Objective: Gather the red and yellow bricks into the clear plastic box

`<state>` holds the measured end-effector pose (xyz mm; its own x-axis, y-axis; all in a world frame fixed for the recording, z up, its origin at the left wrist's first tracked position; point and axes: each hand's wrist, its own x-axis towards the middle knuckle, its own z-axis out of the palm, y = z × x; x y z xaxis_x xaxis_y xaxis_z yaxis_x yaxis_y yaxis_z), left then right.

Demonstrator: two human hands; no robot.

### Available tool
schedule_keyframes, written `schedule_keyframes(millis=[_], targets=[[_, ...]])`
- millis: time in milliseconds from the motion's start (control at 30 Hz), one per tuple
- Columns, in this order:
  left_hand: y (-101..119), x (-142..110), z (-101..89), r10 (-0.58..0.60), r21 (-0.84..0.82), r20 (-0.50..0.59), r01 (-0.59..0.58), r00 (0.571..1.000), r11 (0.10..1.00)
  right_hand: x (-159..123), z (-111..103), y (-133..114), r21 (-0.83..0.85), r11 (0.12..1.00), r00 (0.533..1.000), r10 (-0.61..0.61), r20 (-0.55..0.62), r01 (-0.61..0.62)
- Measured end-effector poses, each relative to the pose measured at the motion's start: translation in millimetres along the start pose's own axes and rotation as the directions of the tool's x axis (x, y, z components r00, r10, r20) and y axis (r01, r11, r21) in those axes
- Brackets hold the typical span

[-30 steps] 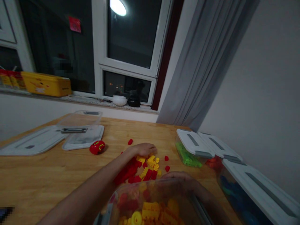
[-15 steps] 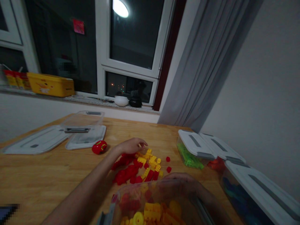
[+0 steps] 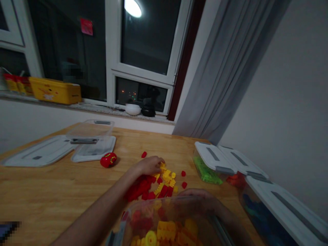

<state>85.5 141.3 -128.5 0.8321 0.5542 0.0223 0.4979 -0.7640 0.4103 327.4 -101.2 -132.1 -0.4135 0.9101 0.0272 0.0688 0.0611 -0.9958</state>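
My left hand reaches over a loose pile on the wooden table. Its fingers are curled down onto yellow toy blocks, with the fingertips at one near the pile's far edge. Red toy blocks lie under and in front of that wrist. At the bottom of the view stands a clear plastic bin holding yellow blocks. My right hand is wrapped round the bin's far right side, its fingers partly hidden behind the wall. A lone red block lies beyond my left hand.
Lidded bins of green, red and blue pieces line the right side. At left are a flat white lid, a clear container and a red rounded toy. Two red blocks lie right of the pile.
My left hand has shifted slightly right and down, and its fingers have curled onto the yellow blocks. A red block now shows behind it. My right hand and the bin stay put.
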Motion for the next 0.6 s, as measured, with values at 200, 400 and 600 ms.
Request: schedule_keyframes(millis=[200, 400, 600], targets=[[3.9, 1.7, 12.0, -0.021, 0.078, -0.003, 0.021, 1.000, 0.997, 3.7, -2.5, 5.8, 0.028, 0.999, 0.998, 0.034, -0.043, -0.033], [6.8, 1.2, 14.2, -0.056, 0.084, -0.001, 0.056, 0.998, 0.995, 1.1, 2.8, -2.3, -0.027, 0.999, 0.996, 0.034, -0.086, -0.036], [11.9, -0.9, 13.7, -0.114, 0.044, 0.003, 0.114, 0.993, 0.993, 1.9, 2.3, -1.0, 0.056, 0.998, 0.998, 0.039, -0.058, -0.036]])
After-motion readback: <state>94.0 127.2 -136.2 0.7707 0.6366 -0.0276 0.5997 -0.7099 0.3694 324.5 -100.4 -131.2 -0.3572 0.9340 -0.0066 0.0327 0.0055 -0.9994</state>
